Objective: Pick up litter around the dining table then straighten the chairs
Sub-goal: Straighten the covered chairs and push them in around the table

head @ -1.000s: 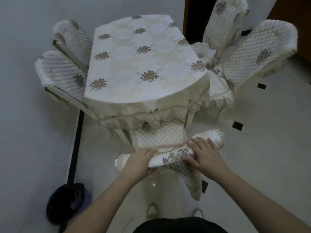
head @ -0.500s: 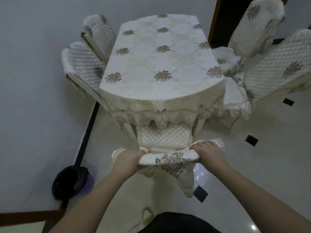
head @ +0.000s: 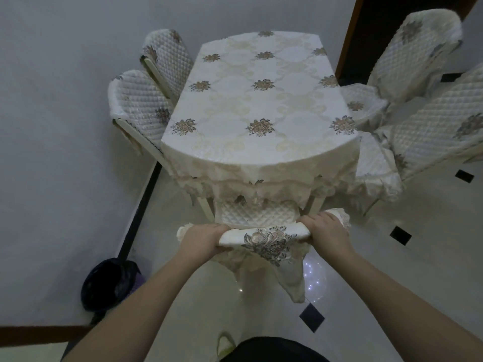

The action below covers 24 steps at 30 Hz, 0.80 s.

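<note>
Gripping the top rail of the near chair, the left hand and right hand are each closed around one end of its cloth-covered backrest. Head view: the rail's long axis runs left to right, rising slightly toward the right, and the chair faces the far side, its quilted seat tucked partly under the near end of the worktop. An embroidered floral panel hangs from the rail between the hands, ending in a pointed flap. The chair's legs are hidden behind the draped cover and the forearms.

The worktop's long axis runs near to far; its cream tablecloth bears repeated brown flower motifs and a ruffled, lace-edged skirt that hides most of the legs. Two quilted chairs stand at the left, pushed against the worktop; two more at the right stand angled away from it, one cut off by the frame edge. A dark bag, of unclear contents, sits on the glossy tiled floor at the near left, against the wall.
</note>
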Tool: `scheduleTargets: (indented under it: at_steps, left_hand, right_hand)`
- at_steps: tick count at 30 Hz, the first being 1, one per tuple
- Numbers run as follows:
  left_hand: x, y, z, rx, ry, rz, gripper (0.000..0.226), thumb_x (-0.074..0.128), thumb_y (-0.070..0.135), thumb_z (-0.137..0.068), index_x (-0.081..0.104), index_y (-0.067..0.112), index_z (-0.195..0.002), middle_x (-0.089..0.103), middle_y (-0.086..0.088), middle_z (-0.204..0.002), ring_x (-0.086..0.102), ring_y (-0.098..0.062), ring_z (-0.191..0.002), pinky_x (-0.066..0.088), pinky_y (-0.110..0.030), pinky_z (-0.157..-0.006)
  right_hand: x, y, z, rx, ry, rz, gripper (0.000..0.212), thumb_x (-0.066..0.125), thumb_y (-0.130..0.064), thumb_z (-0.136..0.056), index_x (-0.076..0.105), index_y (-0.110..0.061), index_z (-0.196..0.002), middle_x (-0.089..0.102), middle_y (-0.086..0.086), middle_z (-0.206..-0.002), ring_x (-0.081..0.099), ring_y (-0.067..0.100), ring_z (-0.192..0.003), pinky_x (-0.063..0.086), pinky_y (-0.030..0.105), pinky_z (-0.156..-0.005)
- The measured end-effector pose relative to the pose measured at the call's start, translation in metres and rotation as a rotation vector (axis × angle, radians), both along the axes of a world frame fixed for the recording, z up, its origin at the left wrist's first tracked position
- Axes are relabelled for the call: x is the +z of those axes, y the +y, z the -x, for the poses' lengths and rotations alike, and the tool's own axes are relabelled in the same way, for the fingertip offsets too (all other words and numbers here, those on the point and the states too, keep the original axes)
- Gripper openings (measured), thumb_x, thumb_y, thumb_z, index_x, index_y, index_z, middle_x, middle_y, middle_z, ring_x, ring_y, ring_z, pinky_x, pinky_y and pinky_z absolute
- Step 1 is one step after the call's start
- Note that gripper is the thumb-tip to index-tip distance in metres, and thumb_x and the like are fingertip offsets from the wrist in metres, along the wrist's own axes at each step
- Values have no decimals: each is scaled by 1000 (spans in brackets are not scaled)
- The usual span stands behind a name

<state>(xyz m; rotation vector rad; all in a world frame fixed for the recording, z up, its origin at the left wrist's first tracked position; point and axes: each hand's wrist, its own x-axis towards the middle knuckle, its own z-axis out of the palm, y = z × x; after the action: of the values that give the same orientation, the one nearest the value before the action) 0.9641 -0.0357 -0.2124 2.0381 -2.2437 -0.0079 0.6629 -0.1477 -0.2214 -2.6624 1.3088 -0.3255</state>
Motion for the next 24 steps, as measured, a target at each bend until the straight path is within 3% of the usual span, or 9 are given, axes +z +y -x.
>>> scheduleTargets:
  at_steps: [4,10,15,19,24]
  left_hand:
    - [7,-13,-16,46,14,-108,42,74,51,-73,66,29,-108,71,1,-95,67,-24,-88,46,-35,-67]
    - [12,-36,-38,30,-8,-33,41,76,52,-71,67,26,-101,71,1,-88,67,-24,-81,42,-32,-60]
    - [11,-50,-40,-107,4,123,41,88,49,-51,66,28,-79,65,8,-62,63,-16,-49,31,-19,-43]
    - [3,-52,-43,-166,147,180,30,56,55,-65,62,31,-82,65,8,-63,62,-15,-50,42,-22,-40]
    - [-4,-55,-51,-223,114,193,22,56,47,-65,62,25,-68,59,8,-59,57,-12,-50,34,-20,-43]
  right_hand:
    - [0,-8,-13,13,2,-3,45,90,-31,-50,67,-23,-87,67,-3,-79,62,25,-73,47,38,-72]
    - [6,-31,-34,21,-8,22,46,89,-34,-51,67,-21,-89,67,-2,-81,63,26,-77,46,39,-71]
    - [4,-48,-30,26,-5,51,49,90,-35,-48,64,-22,-88,66,-4,-80,62,26,-75,44,36,-71]
    - [0,-48,-26,19,-22,54,45,90,-33,-51,66,-23,-87,66,-4,-80,63,25,-76,45,37,-72]
    - [-7,-43,-28,0,-42,84,42,89,-28,-53,67,-22,-87,67,-4,-83,63,25,-79,43,37,-77]
